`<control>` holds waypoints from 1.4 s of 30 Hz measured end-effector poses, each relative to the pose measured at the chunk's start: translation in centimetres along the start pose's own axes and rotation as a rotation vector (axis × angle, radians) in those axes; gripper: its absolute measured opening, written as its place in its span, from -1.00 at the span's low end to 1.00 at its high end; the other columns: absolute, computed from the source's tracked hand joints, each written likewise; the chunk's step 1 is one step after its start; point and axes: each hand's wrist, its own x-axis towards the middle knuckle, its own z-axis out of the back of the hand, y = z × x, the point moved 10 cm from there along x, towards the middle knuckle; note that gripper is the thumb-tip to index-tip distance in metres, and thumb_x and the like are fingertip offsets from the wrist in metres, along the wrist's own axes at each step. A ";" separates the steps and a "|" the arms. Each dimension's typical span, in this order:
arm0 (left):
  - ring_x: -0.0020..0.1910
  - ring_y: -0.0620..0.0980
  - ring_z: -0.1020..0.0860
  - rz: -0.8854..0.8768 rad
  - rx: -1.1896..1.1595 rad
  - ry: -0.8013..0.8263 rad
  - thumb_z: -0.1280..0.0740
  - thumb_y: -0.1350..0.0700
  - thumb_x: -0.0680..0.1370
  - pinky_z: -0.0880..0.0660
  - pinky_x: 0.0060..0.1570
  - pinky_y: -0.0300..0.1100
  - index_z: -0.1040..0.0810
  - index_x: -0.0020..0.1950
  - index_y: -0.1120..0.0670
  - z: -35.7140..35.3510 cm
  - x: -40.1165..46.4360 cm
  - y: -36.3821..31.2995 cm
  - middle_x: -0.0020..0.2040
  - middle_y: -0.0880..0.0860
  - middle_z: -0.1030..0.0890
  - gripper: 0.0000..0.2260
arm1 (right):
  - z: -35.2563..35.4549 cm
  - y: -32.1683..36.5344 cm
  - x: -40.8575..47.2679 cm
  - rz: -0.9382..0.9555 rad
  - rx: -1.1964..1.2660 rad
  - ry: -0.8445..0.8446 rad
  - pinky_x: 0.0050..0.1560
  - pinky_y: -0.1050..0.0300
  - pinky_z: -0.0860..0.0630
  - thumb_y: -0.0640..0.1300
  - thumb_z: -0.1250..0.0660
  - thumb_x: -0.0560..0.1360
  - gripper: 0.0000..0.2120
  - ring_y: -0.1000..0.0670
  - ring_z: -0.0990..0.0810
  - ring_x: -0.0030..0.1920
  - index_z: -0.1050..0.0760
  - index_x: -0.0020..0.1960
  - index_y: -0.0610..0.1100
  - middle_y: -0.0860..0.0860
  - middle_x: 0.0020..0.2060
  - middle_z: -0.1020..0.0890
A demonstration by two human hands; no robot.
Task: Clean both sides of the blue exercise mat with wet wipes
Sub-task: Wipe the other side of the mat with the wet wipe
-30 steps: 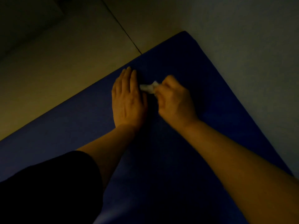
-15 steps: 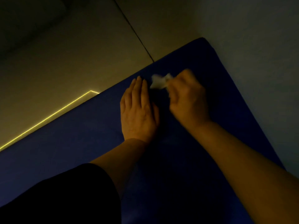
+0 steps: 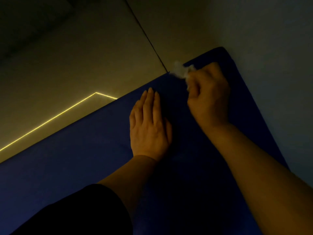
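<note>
Beside the right hand (image 3: 209,97), the left hand (image 3: 149,128) is pressed flat, fingers straight, on the blue exercise mat (image 3: 76,167). A crumpled wet wipe (image 3: 180,70) is gripped by the right hand at the mat's far edge.

Blue exercise mat (image 3: 84,167) is presenting a matt, smooth foam-like surface. Wet wipe (image 3: 180,71) is appearing as crumpled white cloth-like tissue. Floor tile (image 3: 76,65) is showing a smooth, slightly glossy finish.

Blue mat (image 3: 84,167), white wipe (image 3: 179,70) (yellowish floor (image 3: 84,65))
</note>
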 end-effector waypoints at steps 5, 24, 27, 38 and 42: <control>0.45 0.12 -0.16 -0.015 0.015 0.005 -0.16 -0.01 0.56 -0.01 0.43 -0.06 -0.22 0.47 0.22 -0.2 0.0 -0.1 0.45 0.25 -0.32 -0.46 | -1.4 1.6 -0.8 -0.106 0.023 -0.019 -0.27 0.28 -0.36 -0.21 -0.19 0.54 -0.79 -0.02 -0.49 -0.26 -0.57 -0.07 -0.28 -0.16 -0.13 -0.53; 0.55 0.04 -0.06 -0.086 0.054 0.178 -0.05 -0.27 0.58 0.03 0.49 0.00 -0.15 0.55 -0.01 -1.0 0.1 -0.7 0.56 0.07 -0.16 -0.40 | -0.9 -1.5 4.9 -0.054 -0.096 0.119 -0.27 0.13 -0.40 -0.35 -0.26 0.46 -0.89 -0.14 -0.50 -0.19 -0.49 -0.23 -0.22 -0.21 -0.05 -0.52; 0.57 0.06 -0.01 -0.176 0.084 0.232 -0.06 -0.40 0.51 0.04 0.50 0.05 -0.13 0.57 -0.05 -1.6 -0.2 -1.5 0.58 0.06 -0.09 -0.28 | 0.6 -2.4 4.5 -0.111 -0.074 -0.001 -0.31 0.16 -0.35 -0.34 -0.24 0.46 -0.87 -0.14 -0.49 -0.25 -0.50 -0.24 -0.27 -0.22 -0.11 -0.52; 0.57 0.10 0.00 -0.260 0.190 0.259 -0.02 -0.46 0.50 0.06 0.50 0.11 -0.11 0.57 -0.10 -2.0 -0.6 -2.1 0.58 0.07 -0.07 -0.27 | 1.9 -5.2 5.0 -0.071 -0.053 -0.006 -0.33 0.20 -0.25 -0.33 -0.22 0.45 -0.88 -0.10 -0.46 -0.29 -0.50 -0.24 -0.27 -0.21 -0.14 -0.51; 0.56 0.12 -0.01 -0.276 0.213 0.245 -0.01 -0.44 0.51 0.04 0.49 0.13 -0.10 0.56 -0.12 -2.1 -0.7 -2.3 0.58 0.09 -0.07 -0.30 | 2.2 -4.6 2.1 -0.074 -0.011 -0.031 -0.34 0.17 -0.30 -0.31 -0.19 0.48 -0.84 -0.06 -0.43 -0.31 -0.53 -0.18 -0.29 -0.19 -0.18 -0.51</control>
